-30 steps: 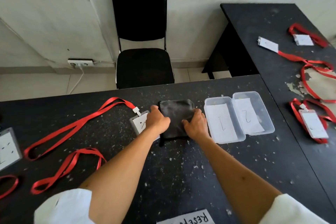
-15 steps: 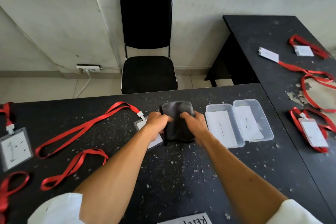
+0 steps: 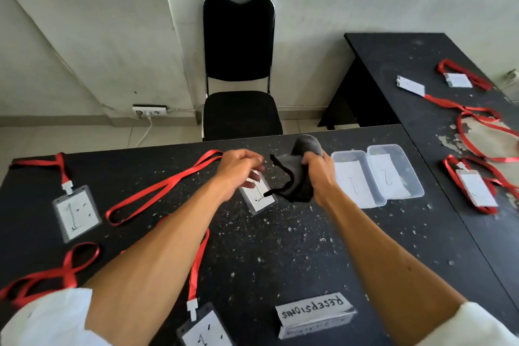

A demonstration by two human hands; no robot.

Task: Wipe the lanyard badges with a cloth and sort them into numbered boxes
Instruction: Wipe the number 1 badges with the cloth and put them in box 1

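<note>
The right hand (image 3: 317,174) is clutching the limp cloth (image 3: 297,177). The left hand (image 3: 238,168), fingers curled, is hovering at the 11 o'clock corner of the badge (image 3: 259,195); whether it is gripping is unclear. The badge is probably light, stiff and slick, so pinching its edges looks best.

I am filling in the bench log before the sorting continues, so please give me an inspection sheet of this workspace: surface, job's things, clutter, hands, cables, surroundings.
Surface: black table, speckled white; side table at right has a worn patch.
Job's things: grey cloth held off the table; badge marked 1 lies flat below the left hand; box 1 and box 2, no badge in either; other badges with red lanyards lie on both tables.
Clutter: paper sign at the near edge.
Hands: right hand grips the cloth; left hand curled over the badge, grip unclear.
Cables: white cable from wall socket.
Surroundings: black chair, white wall.
</note>
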